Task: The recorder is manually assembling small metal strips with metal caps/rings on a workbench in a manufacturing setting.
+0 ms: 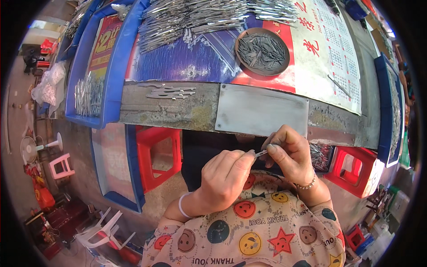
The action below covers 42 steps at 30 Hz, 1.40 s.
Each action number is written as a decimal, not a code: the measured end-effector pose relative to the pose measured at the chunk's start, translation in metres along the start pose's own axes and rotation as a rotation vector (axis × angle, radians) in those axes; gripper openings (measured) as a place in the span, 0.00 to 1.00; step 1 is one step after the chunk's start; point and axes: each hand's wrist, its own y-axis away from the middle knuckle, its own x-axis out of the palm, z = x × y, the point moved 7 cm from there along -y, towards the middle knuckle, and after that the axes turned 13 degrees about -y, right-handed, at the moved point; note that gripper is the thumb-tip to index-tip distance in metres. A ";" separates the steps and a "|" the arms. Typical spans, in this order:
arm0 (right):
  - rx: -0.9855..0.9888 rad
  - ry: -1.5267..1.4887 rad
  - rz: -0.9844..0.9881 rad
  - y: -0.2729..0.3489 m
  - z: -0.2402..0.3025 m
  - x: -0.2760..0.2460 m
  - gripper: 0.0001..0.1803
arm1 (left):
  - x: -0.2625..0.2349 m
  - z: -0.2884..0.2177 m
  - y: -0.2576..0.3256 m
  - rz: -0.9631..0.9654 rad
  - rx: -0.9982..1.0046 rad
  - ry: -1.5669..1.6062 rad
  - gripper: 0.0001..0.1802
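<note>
Nearest the camera, the person's patterned smock with coloured smiley faces and stars (249,231) fills the lower edge, and both forearms rise from it. The left hand (224,175), with a white bangle (181,205) at the wrist, is curled shut, its grip pinching one end of a small thin silvery metal piece (261,153) between thumb and fingertips. The right hand (288,153), with a beaded bracelet (307,184) on its wrist, meets it from the other side, its grip closed on the same metal piece with thumb and forefinger. The piece sits between the two hands, held in the air over the person's lap, just below the front edge of the worn grey surface (191,111).

To either side below the surface stand red plastic stools (153,153). On the surface just beyond the hands lies a flat grey metal plate (261,111), and to its left a few loose shaped metal blades (169,92). Further back, a round dark dish full of thin metal pins (262,51) rests on a blue and red printed sheet (187,62). At the far edge a large heap of shiny metal parts (209,18) spreads across the sheet. A blue tray (113,66) with more silvery parts lies at the left.
</note>
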 end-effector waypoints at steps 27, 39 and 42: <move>-0.013 -0.168 -0.036 -0.002 -0.003 -0.023 0.08 | 0.016 -0.014 -0.022 0.051 0.124 -0.129 0.15; -0.054 -0.211 -0.052 -0.001 0.002 -0.041 0.08 | 0.028 -0.025 -0.041 0.115 0.197 -0.168 0.16; -0.067 -0.236 -0.057 -0.002 0.003 -0.045 0.08 | 0.031 -0.028 -0.045 0.128 0.240 -0.192 0.17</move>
